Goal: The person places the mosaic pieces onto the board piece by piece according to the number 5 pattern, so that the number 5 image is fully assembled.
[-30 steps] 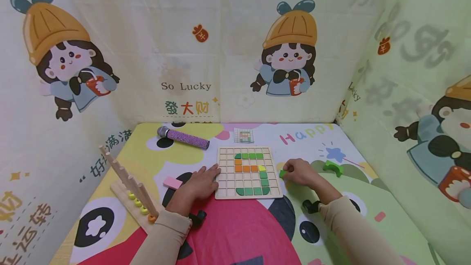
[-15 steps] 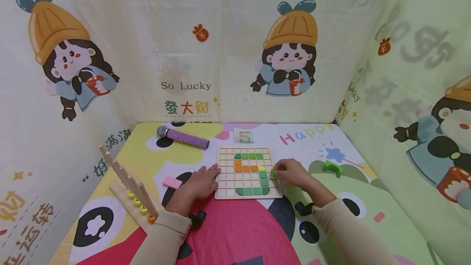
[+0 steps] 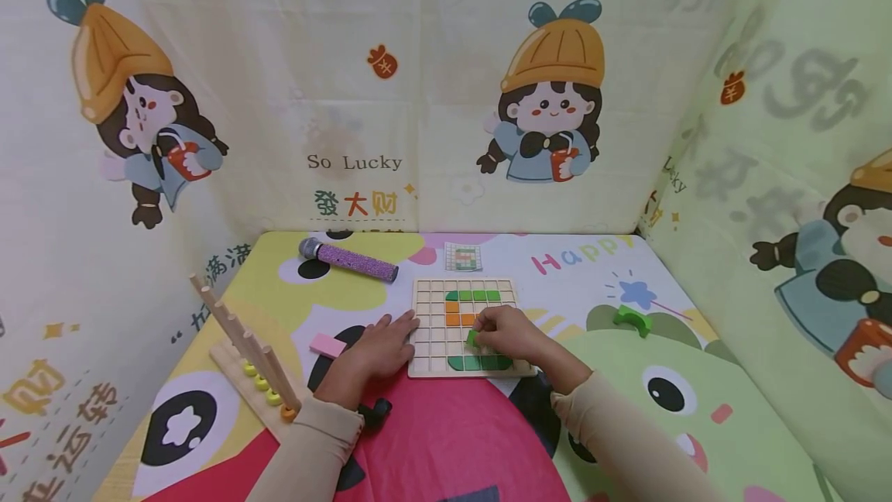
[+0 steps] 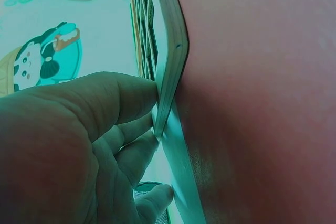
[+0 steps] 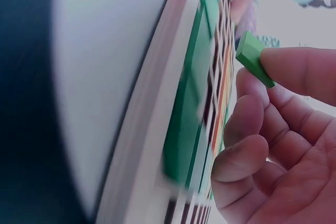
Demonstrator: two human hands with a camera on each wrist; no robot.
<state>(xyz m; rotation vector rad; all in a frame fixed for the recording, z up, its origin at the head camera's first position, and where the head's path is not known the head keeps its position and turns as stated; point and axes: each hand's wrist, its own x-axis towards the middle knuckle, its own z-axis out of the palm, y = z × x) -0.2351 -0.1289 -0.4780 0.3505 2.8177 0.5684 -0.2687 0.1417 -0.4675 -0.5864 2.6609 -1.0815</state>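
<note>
A wooden grid board [image 3: 427, 337] lies flat on the table, with green pieces along the far side [image 3: 481, 295], orange pieces [image 3: 453, 314] below them and dark green pieces [image 3: 477, 362] along the near side. Above the board's middle, my right hand [image 3: 512, 333] pinches a small green block [image 5: 253, 56] between thumb and finger. The right hand hides part of the board's right side. At the left edge, my left hand [image 3: 379, 347] rests with its fingertips touching the board; the left wrist view shows its thumb [image 4: 126, 95] near the board's corner.
A pink block [image 3: 327, 345] and a wooden peg stand [image 3: 240, 378] with yellow rings are at left. Behind the board lie a purple microphone [image 3: 355, 263] and a printed pattern card [image 3: 463, 257]. A green arch block [image 3: 632, 320] sits at right.
My right hand has carried the green block leftward, from the table beside the board to over the board's middle. My left hand has stayed at the left edge.
</note>
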